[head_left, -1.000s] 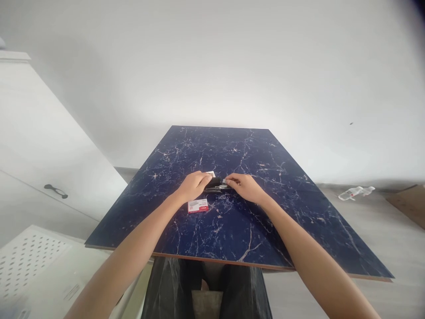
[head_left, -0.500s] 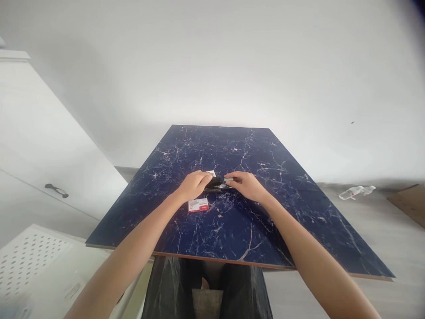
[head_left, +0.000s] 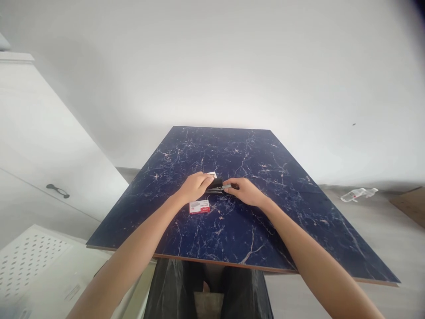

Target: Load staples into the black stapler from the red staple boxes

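A black stapler point(head_left: 217, 183) lies on the dark blue marbled table, partly covered by my fingers. My left hand point(head_left: 195, 187) is closed around its left end, thumb on top. From the other side, my right hand point(head_left: 246, 190) pinches a short silver-grey strip of staples point(head_left: 226, 186) at the stapler's right end. Whether the strip sits inside the stapler or just against it, I cannot tell. A small red and white box point(head_left: 199, 207) lies just in front of my left hand. Behind the stapler a white piece point(head_left: 211, 174) shows, mostly hidden.
The blue table point(head_left: 226, 150) stands against a pale wall. To the left is a white cabinet with a dark handle point(head_left: 57, 191), and below it a white perforated panel point(head_left: 29, 257). Clear plastic bottles point(head_left: 357, 194) and a brown board point(head_left: 410, 201) lie on the floor at right.
My right hand has lowered slightly, and the strip in its fingers is now closer to the stapler's end. My left hand keeps its hold. The view has shifted a little.
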Demonstrator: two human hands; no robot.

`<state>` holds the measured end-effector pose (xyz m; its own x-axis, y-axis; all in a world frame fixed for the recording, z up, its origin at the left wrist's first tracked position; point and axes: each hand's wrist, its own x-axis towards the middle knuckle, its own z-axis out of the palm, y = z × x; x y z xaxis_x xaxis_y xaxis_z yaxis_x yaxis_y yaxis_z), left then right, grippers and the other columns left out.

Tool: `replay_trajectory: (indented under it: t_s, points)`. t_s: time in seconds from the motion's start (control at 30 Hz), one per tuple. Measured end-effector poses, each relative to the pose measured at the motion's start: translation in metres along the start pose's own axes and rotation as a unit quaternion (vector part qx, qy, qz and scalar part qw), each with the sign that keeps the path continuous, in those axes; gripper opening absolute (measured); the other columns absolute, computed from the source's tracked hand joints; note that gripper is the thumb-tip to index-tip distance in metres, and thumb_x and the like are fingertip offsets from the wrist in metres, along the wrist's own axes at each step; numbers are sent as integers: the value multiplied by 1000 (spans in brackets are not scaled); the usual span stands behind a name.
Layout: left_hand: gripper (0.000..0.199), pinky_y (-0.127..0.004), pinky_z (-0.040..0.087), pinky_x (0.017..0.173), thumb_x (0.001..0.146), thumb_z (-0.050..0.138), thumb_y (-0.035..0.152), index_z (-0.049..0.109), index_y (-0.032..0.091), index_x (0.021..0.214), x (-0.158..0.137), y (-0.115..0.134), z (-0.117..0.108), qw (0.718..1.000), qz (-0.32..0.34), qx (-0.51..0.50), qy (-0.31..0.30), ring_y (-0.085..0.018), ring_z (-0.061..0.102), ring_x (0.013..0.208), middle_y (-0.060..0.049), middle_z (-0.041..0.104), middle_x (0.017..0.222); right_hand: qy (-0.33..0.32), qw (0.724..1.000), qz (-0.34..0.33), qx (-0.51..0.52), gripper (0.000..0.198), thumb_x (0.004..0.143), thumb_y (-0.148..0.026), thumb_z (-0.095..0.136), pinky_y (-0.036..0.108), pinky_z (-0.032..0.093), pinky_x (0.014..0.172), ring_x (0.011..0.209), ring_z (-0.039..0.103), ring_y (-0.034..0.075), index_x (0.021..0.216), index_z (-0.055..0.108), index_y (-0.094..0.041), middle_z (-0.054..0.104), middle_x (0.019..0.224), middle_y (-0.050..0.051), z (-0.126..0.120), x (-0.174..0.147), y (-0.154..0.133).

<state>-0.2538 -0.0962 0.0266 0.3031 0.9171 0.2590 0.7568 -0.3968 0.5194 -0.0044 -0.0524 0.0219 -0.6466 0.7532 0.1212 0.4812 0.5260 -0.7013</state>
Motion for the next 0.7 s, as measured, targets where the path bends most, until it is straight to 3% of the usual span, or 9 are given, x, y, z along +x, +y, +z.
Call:
replay_trajectory:
  t_s: [0.2, 0.53, 0.7]
  points:
    - [55, -32, 42, 71, 105, 25, 52, 68, 20, 93, -1, 1, -1, 1000, 2, -3, 4, -20, 59, 76, -6, 62, 81, 0, 1000, 2, 18, 24, 92, -36, 60, 36, 50, 92, 97, 68, 22, 108, 74, -26, 75, 112, 1, -1, 0, -3]
    - [56, -32, 45, 73, 106, 24, 51, 69, 20, 94, 0, 1, 0, 1000, 0, 12, -4, -20, 60, 76, -6, 63, 80, -7, 999, -10, -51, 24, 89, -28, 63, 38, 51, 93, 102, 69, 25, 110, 74, -28, 74, 116, 3, -2, -1, -9]
    - [44, -34, 47, 83, 101, 42, 52, 68, 23, 122, -4, 3, -20, 998, 55, 25, -32, -24, 62, 102, -10, 67, 114, 17, 994, 19, -108, 28, 88, -35, 65, 35, 53, 77, 92, 69, 25, 115, 70, -28, 74, 112, 6, -26, -12, -18]
